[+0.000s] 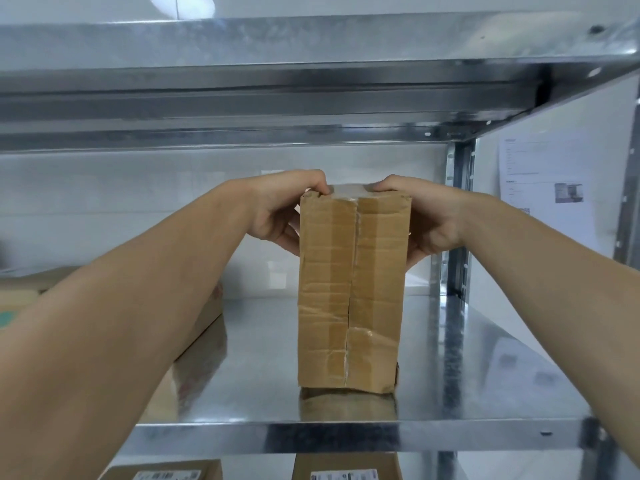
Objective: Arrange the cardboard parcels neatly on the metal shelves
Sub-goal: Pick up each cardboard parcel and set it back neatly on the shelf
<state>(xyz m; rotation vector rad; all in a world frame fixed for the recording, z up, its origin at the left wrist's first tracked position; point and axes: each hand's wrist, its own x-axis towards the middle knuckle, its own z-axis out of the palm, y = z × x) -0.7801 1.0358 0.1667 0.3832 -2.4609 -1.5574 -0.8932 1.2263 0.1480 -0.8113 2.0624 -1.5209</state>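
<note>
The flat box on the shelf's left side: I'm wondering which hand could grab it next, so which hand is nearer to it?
Left. The left hand grips the upright parcel on its left side, toward the flat box; the right hand holds the parcel's far side.

Bright, even daylight; soft glare on the metal shelf (467,358); wide-angle bowing and blur at edges

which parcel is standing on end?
The tall taped parcel in the middle of the shelf, held at its top by the left hand and right hand. The parcel at left and the two below lie flat.
</note>
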